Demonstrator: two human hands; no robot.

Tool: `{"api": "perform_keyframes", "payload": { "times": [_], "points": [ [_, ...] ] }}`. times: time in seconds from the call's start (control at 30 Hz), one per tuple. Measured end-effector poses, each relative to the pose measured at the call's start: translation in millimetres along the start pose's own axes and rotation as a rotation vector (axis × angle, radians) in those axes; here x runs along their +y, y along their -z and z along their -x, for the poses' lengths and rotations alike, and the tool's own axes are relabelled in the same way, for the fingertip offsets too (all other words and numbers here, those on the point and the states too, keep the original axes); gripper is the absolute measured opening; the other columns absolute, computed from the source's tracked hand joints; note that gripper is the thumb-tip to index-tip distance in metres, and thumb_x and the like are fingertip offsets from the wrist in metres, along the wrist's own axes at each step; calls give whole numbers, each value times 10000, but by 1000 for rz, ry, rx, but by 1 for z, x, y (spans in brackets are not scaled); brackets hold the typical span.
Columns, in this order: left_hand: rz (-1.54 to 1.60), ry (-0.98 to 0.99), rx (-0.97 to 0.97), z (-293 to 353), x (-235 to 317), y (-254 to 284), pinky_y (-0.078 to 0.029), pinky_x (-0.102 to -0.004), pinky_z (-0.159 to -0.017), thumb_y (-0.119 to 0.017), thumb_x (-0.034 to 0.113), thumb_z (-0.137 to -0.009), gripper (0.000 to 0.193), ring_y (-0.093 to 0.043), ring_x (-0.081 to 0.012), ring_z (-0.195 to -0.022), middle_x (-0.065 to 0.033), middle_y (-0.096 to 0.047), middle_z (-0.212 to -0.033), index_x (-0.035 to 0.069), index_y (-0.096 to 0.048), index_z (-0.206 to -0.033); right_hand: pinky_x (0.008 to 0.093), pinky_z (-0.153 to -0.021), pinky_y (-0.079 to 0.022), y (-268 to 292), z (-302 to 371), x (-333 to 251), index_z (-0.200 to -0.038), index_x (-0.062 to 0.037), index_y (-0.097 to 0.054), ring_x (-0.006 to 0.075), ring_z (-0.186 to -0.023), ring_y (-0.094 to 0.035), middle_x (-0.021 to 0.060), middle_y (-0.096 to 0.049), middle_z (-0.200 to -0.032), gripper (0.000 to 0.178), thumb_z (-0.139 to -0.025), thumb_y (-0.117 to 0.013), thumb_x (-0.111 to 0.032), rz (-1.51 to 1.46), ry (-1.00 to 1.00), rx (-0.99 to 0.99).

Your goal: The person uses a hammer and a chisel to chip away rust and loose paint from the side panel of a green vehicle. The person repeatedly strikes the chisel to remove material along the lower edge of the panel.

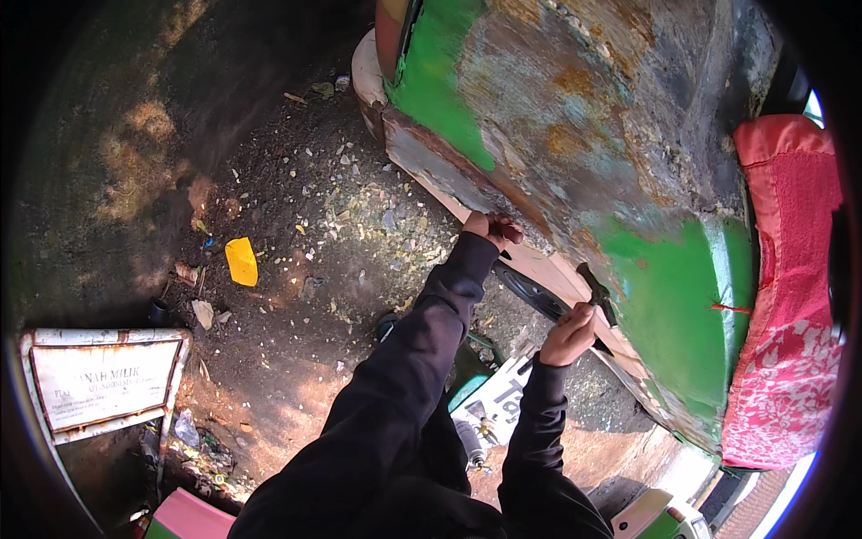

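Two hands on the lower edge of a rusted vehicle body panel (575, 135). Left hand (492, 230): fingers curled and pressed together, knuckles against the panel's bottom seam; can't tell if anything is pinched inside. Right hand (569, 336): fingers closed around the handle of a dark scraper-like tool (596, 292), its blade end touching the panel just above the pale sill strip (539, 265). Both arms in black sleeves (422, 359), coming up from the lower edge. Panel is mostly stripped to grey filler and orange rust, with green paint (678, 305) left at lower right and upper left. A dark tyre (530, 292) shows just under the sill, between the two hands. Red-pink patterned cloth (786, 296) hangs at the panel's right edge. On the ground below the right forearm: printed paper sheet (498, 400), small spray can (470, 445) beside it, green container (467, 373) partly hidden by the left sleeve. Dirt ground (305, 269) littered with paint flakes; yellow scrap (241, 260) well apart to the left, white framed sign (103, 382) at far lower left, pink object (187, 519) at bottom edge.
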State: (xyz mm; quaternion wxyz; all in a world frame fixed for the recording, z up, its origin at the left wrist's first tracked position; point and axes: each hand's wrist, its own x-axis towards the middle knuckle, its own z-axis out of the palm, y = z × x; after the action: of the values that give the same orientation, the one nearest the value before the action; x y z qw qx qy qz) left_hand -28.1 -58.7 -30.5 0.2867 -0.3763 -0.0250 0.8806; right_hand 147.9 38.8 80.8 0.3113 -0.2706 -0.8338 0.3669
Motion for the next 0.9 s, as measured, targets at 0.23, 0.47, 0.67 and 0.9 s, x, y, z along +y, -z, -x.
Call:
{"api": "perform_keyframes", "payload": {
  "times": [0.23, 0.47, 0.67, 0.9],
  "points": [
    [59, 64, -22, -11, -4, 2, -393, -461, -584, -322, 110, -868, 187, -424, -296, -628, -143, -425, -672, 18, -378, -715, 197, -343, -202, -4, -19, -47, -689, -72, -340, 50, -395, -247, -20, -307, -526, 517, -969, -249, -497, -644, 156, 399],
    [29, 137, -95, 0, 14, 14, -388, -440, -569, -403, 20, -818, 73, -436, -295, -659, -117, -426, -655, 3, -405, -747, 415, -412, -339, -34, 49, 21, -806, 13, -504, 349, -418, -498, 187, -447, -486, 341, -969, -377, -258, 154, -39, -263],
    [-24, 402, -272, 32, 66, 82, -338, -279, -562, -441, 34, -883, 61, -362, -97, -510, 16, -350, -597, 3, -486, -911, 361, -407, -323, -2, 40, 29, -708, 7, -492, 236, -381, -451, 127, -401, -451, 415, -973, -366, -287, 159, -73, -262],
    [-103, 0, 81, 55, 190, 160, -339, -247, -521, -442, -11, -873, 27, -348, -82, -467, -21, -406, -648, -12, -446, -899, 372, -408, -311, 27, 55, 43, -700, -1, -496, 218, -384, -448, 119, -425, -455, 416, -974, -358, -282, 168, -117, -312]
  ]
}}
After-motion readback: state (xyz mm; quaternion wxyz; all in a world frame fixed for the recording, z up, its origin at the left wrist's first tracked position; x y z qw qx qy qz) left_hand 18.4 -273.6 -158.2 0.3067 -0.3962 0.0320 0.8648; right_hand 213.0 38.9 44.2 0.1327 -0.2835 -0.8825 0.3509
